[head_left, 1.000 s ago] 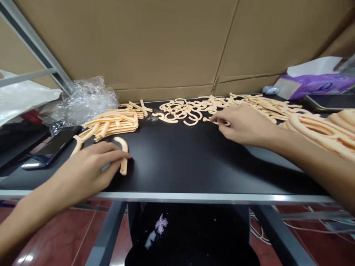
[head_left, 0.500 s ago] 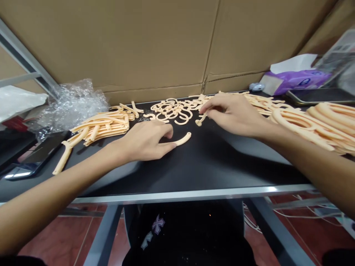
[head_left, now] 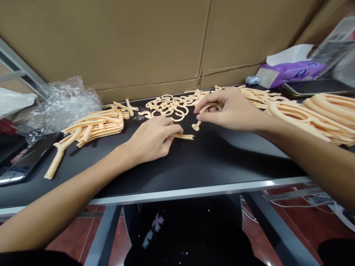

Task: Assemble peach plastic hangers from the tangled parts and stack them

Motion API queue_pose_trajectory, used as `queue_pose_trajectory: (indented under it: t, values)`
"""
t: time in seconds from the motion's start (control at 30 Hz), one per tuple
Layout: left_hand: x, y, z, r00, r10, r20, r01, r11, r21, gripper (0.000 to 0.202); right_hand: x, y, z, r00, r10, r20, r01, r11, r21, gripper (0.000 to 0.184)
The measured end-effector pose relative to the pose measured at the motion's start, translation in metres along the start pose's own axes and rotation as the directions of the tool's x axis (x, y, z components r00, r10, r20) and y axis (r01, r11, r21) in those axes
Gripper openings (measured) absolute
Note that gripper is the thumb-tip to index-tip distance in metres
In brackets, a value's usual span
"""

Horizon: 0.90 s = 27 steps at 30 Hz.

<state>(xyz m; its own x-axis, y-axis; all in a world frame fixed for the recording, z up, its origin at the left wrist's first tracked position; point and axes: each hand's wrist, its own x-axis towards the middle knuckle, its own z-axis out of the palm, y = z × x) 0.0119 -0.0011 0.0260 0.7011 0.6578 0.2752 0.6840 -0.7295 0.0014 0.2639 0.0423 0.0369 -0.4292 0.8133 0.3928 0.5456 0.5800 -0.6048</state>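
Observation:
My left hand (head_left: 155, 142) is closed on a pale, slightly forked-ended strip (head_left: 184, 136), held low over the black tabletop (head_left: 172, 173). To its right, my right hand (head_left: 227, 111) pinches a thin curved cream piece (head_left: 196, 127) with a rounded knob at its lower end. Behind both hands lies a loose heap of curled cream pieces (head_left: 169, 105). Left of my left hand is a stacked pile of cream strips (head_left: 101, 125), with a branched piece (head_left: 55, 160) at its near side. Layered curved pieces (head_left: 327, 114) are stacked beyond my right forearm.
A cardboard wall (head_left: 144, 44) rises behind the table. Crumpled clear plastic (head_left: 66, 107) and a dark phone (head_left: 27, 159) are at the left. A purple tissue pack (head_left: 294, 72) and another dark device (head_left: 318, 88) sit at the back right. A metal edge (head_left: 194, 193) borders the front.
My left hand has closed around the strip and turned it, so it now shows edge-on. My right hand keeps its curved piece, which has tilted slightly. The whole view has shifted a little.

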Motion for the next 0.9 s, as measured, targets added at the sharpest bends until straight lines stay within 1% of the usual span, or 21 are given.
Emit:
queue_pose_trajectory:
  t: [0.2, 0.27, 0.37, 0.43, 0.5, 0.53, 0.6, 0.67, 0.7, 0.73, 0.77, 0.83, 0.9]
  values:
    - [0.000, 0.001, 0.001, 1.000, 0.003, -0.007, -0.003, 0.998, 0.067, 0.035, 0.000, -0.003, 0.001, 0.996, -0.010, 0.084, 0.007, 1.000, 0.029, 0.010]
    - [0.000, 0.000, 0.004, 1.000, 0.009, -0.020, -0.008, 0.998, 0.060, 0.035, 0.000, -0.004, 0.001, 0.998, -0.026, 0.065, 0.023, 0.998, 0.051, 0.008]
    - [0.000, -0.002, 0.010, 0.997, 0.050, -0.059, -0.049, 0.999, 0.017, 0.036, 0.000, -0.005, 0.003, 1.000, -0.019, -0.014, 0.020, 0.996, 0.092, 0.009]
    - [0.000, -0.003, 0.013, 0.992, 0.085, -0.092, -0.087, 0.996, -0.021, 0.037, 0.000, -0.006, 0.003, 0.999, -0.001, -0.051, 0.009, 0.987, 0.158, 0.010]
    - [0.001, -0.003, 0.014, 0.987, 0.090, -0.135, -0.098, 0.994, -0.056, 0.034, 0.000, -0.007, 0.004, 0.998, 0.005, -0.069, 0.011, 0.975, 0.222, 0.009]
    - [0.001, -0.002, 0.013, 0.984, 0.069, -0.167, -0.082, 0.994, -0.072, 0.030, -0.001, -0.008, 0.004, 0.997, -0.003, -0.075, 0.020, 0.971, 0.237, 0.008]
    - [0.002, -0.001, 0.009, 0.968, -0.014, -0.250, -0.016, 0.993, -0.118, 0.020, -0.001, -0.008, 0.006, 0.994, -0.049, -0.101, 0.072, 0.967, 0.245, 0.010]
    - [0.003, 0.000, 0.004, 0.938, -0.114, -0.326, 0.046, 0.977, -0.209, 0.015, -0.003, -0.010, 0.010, 0.985, -0.121, -0.124, 0.146, 0.964, 0.220, 0.013]
    - [0.004, 0.001, 0.002, 0.926, -0.148, -0.346, 0.056, 0.963, -0.262, 0.016, -0.004, -0.012, 0.013, 0.979, -0.159, -0.127, 0.183, 0.963, 0.200, 0.014]
    - [0.004, 0.002, -0.001, 0.922, -0.165, -0.352, 0.051, 0.949, -0.310, 0.017, -0.006, -0.015, 0.016, 0.972, -0.194, -0.129, 0.215, 0.960, 0.178, 0.015]
    - [0.005, 0.002, -0.004, 0.925, -0.166, -0.341, 0.039, 0.936, -0.351, 0.017, -0.007, -0.018, 0.019, 0.966, -0.224, -0.131, 0.243, 0.957, 0.157, 0.017]
    - [0.005, 0.001, -0.009, 0.944, -0.153, -0.293, 0.021, 0.912, -0.410, 0.015, -0.010, -0.024, 0.025, 0.952, -0.270, -0.142, 0.289, 0.948, 0.136, 0.019]
    - [0.005, -0.003, -0.015, 0.953, -0.161, -0.258, 0.030, 0.893, -0.448, 0.014, -0.010, -0.029, 0.027, 0.945, -0.282, -0.168, 0.305, 0.942, 0.136, 0.021]
